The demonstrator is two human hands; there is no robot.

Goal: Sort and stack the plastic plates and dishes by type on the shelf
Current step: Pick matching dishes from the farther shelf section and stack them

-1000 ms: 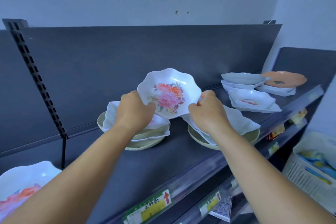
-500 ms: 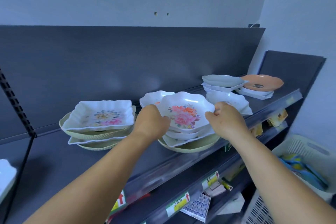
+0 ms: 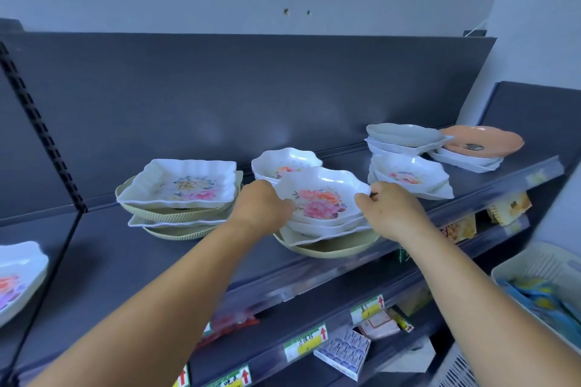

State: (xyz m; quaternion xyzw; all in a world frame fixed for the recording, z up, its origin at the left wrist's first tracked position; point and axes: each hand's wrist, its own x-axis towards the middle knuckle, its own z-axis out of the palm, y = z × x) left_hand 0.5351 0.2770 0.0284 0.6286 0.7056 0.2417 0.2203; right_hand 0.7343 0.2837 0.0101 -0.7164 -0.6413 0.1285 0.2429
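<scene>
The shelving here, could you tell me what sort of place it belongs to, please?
Most likely a shop aisle. The dark shelf carries price tags with red arrows along the lower edge, small packaged goods sit underneath, and many similar plastic dishes are laid out like stock.

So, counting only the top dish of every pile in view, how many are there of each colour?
White flowered dishes: 5
Grey dish: 1
Orange dish: 1
Total: 7
</scene>
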